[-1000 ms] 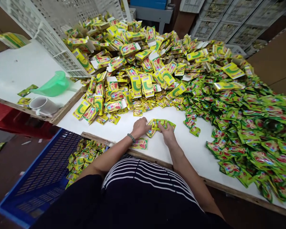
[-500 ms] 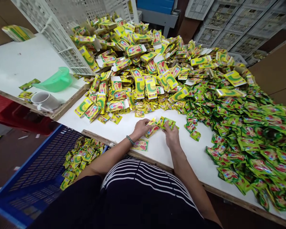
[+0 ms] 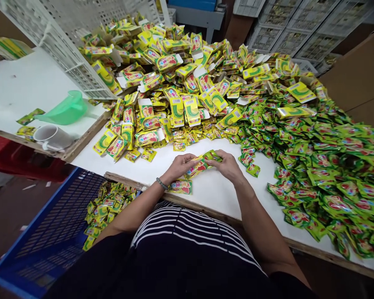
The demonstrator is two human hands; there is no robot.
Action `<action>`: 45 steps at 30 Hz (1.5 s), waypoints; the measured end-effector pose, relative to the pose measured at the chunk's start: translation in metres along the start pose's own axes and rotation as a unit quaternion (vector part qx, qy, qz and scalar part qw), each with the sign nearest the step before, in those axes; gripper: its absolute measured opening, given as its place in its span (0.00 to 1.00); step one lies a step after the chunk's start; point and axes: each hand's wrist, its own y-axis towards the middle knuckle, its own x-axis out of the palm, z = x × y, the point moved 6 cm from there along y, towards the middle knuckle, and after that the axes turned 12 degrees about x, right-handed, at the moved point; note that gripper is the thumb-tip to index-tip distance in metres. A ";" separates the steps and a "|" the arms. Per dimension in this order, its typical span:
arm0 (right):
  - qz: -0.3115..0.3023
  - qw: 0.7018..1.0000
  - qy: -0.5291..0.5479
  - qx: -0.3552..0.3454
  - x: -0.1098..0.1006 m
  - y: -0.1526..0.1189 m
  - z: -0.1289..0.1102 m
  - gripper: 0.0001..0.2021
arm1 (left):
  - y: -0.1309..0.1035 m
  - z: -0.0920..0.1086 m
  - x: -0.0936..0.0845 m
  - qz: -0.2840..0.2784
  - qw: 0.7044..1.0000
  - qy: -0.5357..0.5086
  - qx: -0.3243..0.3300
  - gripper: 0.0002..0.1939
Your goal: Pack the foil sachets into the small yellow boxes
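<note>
My left hand (image 3: 181, 165), with a beaded bracelet at its wrist, is closed on a small yellow carton (image 3: 195, 168) with red print. At the carton's right end, my right hand (image 3: 227, 164) pinches green sachets (image 3: 211, 156). The sachets meet the carton's end; whether they are partly inside it I cannot tell. Just below my left hand, a flat green-and-yellow printed packet (image 3: 183, 187) lies near the table's front edge. Ahead of both hands is a heap of yellow cartons (image 3: 177, 112), some with open flaps. A large pile of green sachets (image 3: 327, 174) spreads to the right.
A white plastic crate (image 3: 68, 54) lies tipped at the back left. On the left table surface are a green scoop (image 3: 65, 110) and a white mug (image 3: 52, 138). Below left, a blue crate (image 3: 46, 236) holds several yellow-green packets. White crates (image 3: 286, 33) are stacked behind.
My right hand has brought the green sachets left against the carton's end and turned palm inward. My left hand keeps hold of the carton. The view has shifted slightly.
</note>
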 end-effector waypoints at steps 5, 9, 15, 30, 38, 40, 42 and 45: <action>-0.007 0.997 0.057 0.043 0.007 -0.004 0.002 0.22 | -0.001 -0.004 0.001 0.044 0.998 -0.048 -0.014 0.24; 0.020 0.996 0.071 0.045 0.004 -0.011 0.000 0.22 | -0.005 -0.010 0.005 0.066 0.985 -0.143 -0.067 0.26; 0.084 0.994 -0.064 -0.041 0.003 -0.016 -0.005 0.20 | -0.006 -0.010 0.007 0.088 0.972 -0.200 -0.085 0.28; 0.027 0.993 -0.064 -0.091 0.024 -0.028 -0.010 0.28 | -0.009 -0.009 0.011 0.086 0.975 -0.190 -0.072 0.29; 0.080 0.994 0.012 -0.079 0.020 -0.033 -0.007 0.22 | -0.012 -0.002 0.004 0.099 0.991 -0.093 0.001 0.30; 0.078 0.994 0.060 -0.052 0.020 -0.036 -0.002 0.19 | -0.013 -0.001 0.001 0.117 0.986 -0.118 0.000 0.28; 0.040 0.995 0.092 -0.027 0.027 -0.039 0.001 0.19 | -0.015 0.001 0.002 0.121 0.979 -0.164 -0.008 0.27; 0.017 0.997 0.077 -0.028 0.034 -0.045 -0.003 0.18 | -0.016 0.004 0.010 0.096 0.970 -0.220 -0.034 0.29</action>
